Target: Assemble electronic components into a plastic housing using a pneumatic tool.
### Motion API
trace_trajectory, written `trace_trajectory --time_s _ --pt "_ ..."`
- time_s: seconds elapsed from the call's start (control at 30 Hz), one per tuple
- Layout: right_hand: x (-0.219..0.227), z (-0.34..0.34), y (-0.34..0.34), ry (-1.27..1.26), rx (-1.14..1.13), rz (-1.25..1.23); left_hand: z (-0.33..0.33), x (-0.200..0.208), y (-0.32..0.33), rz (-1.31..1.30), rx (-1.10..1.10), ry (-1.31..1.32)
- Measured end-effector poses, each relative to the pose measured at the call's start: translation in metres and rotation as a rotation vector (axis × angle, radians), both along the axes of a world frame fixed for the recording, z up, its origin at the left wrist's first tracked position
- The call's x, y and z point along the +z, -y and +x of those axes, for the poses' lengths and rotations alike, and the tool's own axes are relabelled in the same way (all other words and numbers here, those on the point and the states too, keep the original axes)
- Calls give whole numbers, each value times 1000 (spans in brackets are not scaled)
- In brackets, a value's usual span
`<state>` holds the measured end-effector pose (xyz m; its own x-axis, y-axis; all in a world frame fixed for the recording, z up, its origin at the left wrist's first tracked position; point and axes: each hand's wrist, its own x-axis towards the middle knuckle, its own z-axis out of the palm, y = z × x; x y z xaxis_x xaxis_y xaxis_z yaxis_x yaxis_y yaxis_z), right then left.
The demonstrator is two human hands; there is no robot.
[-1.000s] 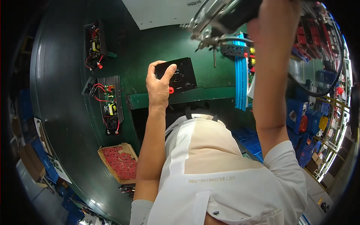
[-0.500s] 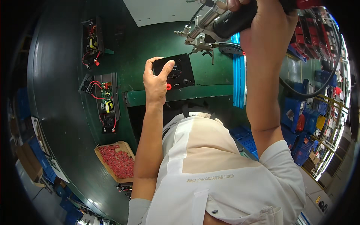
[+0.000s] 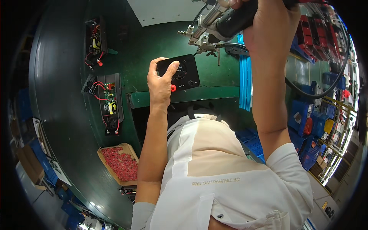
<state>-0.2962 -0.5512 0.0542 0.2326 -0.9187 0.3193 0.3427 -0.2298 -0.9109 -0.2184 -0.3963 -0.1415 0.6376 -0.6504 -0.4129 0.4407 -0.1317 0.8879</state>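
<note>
My left hand [image 3: 161,80] is closed on a black box-shaped device [image 3: 184,73], thumb lying across its flat panel, which shows a round fan opening. A red round terminal [image 3: 173,88] sticks out at the panel's lower left edge, beside my wrist. At the top right my right hand [image 3: 264,19] is wrapped round the black body of a power screwdriver [image 3: 235,21] with a metal feeder head. The tool's thin tip comes down close to the upper right corner of the panel; whether it touches a screw there I cannot tell.
Two open circuit-board assemblies, one farther [image 3: 96,40] and one nearer [image 3: 111,103], lie left on the green bench. A cardboard tray [image 3: 119,163] holds many small red parts. Blue extruded profiles [image 3: 245,80] stand right of the device. A black hose [image 3: 322,94] loops at right.
Both hands keep their grip. The device and my left hand have shifted very slightly to the right in the picture; otherwise little differs.
</note>
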Motion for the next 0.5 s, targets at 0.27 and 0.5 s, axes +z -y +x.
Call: trace_trajectory --time_s 0.27,0.5 --pt "-6 3 4 42 33 0 0 0 0 24 -7 -8" --pt "-3 8 -14 -49 -11 -37 0 5 -1 23 -12 -59"
